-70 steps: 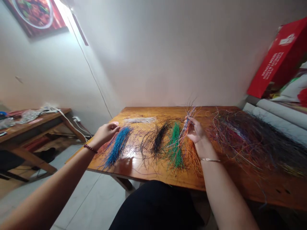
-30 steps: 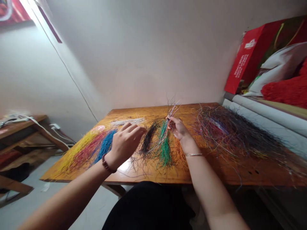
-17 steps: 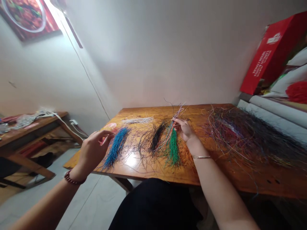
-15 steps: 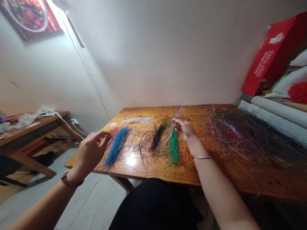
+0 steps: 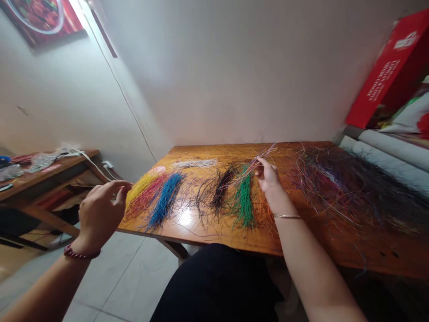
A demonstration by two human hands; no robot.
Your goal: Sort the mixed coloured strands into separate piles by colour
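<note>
My right hand (image 5: pixel 268 175) is closed in a pinch on a loose bunch of thin mixed-colour wires (image 5: pixel 246 173), whose ends slant over the green wires (image 5: pixel 246 203) and black wires (image 5: pixel 221 188). Off the table's left edge is my left hand (image 5: pixel 102 208), thumb and fingertips together beside the yellow wires (image 5: pixel 138 188); anything in that pinch is too small to make out. Red wires (image 5: pixel 147 197) and blue wires (image 5: pixel 166 197) lie just right of the yellow ones. Partly behind my right forearm are orange wires (image 5: pixel 266 205).
White wires (image 5: pixel 195 164) lie near the table's back. A large tangled heap of mixed wires (image 5: pixel 338 183) covers the right side. Beyond it stand a red box (image 5: pixel 385 71) and pale rolls (image 5: pixel 395 145). Another wooden table (image 5: pixel 43 179) with cables is at left.
My left hand has moved left, away from the blue wires to beside the yellow ones. My right hand has shifted slightly right and up, tilting its wire bunch flatter. The view has turned slightly.
</note>
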